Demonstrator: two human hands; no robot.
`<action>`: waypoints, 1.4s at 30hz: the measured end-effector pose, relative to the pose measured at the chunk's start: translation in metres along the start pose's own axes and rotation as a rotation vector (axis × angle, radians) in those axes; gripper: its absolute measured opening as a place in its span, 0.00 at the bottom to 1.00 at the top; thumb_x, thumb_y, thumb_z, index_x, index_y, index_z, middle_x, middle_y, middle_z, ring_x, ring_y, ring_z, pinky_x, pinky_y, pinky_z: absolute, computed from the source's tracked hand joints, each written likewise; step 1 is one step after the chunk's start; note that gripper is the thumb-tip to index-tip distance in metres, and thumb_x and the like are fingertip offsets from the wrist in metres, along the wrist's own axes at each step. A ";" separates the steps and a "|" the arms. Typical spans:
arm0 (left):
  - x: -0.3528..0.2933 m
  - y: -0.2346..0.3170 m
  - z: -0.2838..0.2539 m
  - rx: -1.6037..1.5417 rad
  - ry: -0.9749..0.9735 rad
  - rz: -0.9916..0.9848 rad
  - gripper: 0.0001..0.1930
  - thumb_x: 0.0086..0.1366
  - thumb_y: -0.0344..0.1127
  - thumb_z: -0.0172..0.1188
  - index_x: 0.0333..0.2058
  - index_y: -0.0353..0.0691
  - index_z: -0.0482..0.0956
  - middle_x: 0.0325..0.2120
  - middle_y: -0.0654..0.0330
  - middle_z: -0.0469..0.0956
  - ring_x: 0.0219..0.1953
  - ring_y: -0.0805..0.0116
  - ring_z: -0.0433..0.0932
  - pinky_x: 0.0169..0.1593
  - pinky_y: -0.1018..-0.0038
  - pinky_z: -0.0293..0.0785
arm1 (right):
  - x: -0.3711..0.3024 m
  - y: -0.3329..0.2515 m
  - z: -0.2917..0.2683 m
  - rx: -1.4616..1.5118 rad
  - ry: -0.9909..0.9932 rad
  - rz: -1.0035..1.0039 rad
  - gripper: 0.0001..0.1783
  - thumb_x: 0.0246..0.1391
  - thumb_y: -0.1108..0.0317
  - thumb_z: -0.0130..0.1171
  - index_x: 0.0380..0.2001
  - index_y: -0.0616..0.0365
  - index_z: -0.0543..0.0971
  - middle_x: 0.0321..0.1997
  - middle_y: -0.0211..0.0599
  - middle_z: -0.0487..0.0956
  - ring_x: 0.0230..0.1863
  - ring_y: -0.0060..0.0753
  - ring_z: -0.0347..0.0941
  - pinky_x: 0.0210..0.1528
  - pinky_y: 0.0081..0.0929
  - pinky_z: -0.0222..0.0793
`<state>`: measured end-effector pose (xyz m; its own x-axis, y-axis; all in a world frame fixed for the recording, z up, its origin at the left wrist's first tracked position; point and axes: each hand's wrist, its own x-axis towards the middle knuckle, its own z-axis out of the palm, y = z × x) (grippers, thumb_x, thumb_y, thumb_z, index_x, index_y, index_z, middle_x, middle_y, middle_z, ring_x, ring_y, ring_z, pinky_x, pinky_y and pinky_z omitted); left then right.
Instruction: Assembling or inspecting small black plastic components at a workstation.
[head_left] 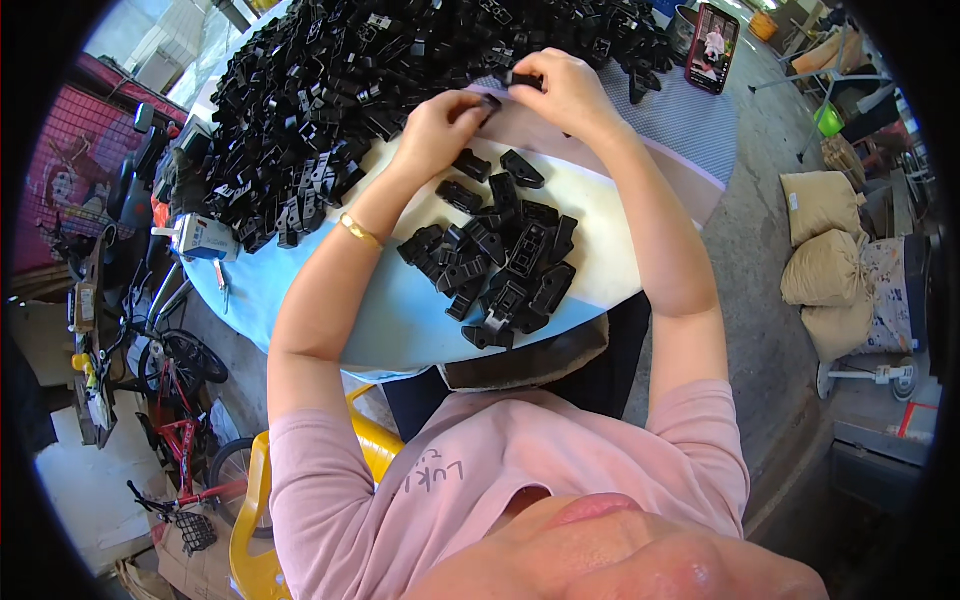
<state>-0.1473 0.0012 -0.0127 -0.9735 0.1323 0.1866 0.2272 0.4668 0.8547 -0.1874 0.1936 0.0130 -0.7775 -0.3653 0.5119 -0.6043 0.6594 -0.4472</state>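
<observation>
Over the far middle of the round table, my left hand (443, 130) is closed with its fingertips on a small black plastic part (490, 108). Just to its right, my right hand (565, 88) pinches another black plastic part (524, 80) between thumb and fingers. The two parts are held a short way apart. A large heap of similar black plastic parts (330, 90) spreads over the back and left of the table. Nearer to me lies a smaller pile of black parts (500, 250), with a few loose pieces at its far side.
The table's cloth (600, 260) has light blue, cream and patterned bands. A phone (712, 50) stands upright at the far right. At the left edge sits a small white box (205, 238). Tan sacks (825, 260) rest on the floor at right; a red bicycle (185, 450) is at left.
</observation>
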 end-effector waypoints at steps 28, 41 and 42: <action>-0.011 0.027 -0.046 -1.000 -0.378 -0.494 0.16 0.68 0.37 0.40 0.42 0.27 0.67 0.28 0.47 0.77 0.17 0.76 0.73 0.16 0.91 0.67 | -0.008 -0.039 0.002 0.420 -0.006 -0.378 0.16 0.39 0.79 0.63 0.36 0.53 0.80 0.36 0.30 0.77 0.39 0.27 0.73 0.43 0.22 0.71; -0.014 0.032 -0.042 -0.683 -0.390 -0.279 0.16 0.66 0.42 0.49 0.39 0.31 0.72 0.28 0.54 0.78 0.21 0.78 0.73 0.22 0.86 0.67 | -0.009 -0.040 0.010 0.237 0.065 -0.451 0.17 0.38 0.76 0.63 0.37 0.55 0.79 0.34 0.33 0.79 0.38 0.34 0.75 0.42 0.26 0.72; -0.014 0.032 -0.041 -0.483 -0.389 -0.199 0.16 0.64 0.42 0.53 0.40 0.32 0.73 0.28 0.56 0.78 0.21 0.78 0.73 0.22 0.85 0.67 | -0.011 -0.042 0.010 0.238 0.065 -0.450 0.17 0.38 0.76 0.63 0.37 0.55 0.79 0.34 0.33 0.79 0.38 0.34 0.75 0.42 0.26 0.72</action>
<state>-0.1270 -0.0217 0.0323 -0.8946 0.4333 -0.1092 -0.0819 0.0811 0.9933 -0.1553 0.1632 0.0187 -0.4232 -0.5318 0.7335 -0.9055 0.2754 -0.3227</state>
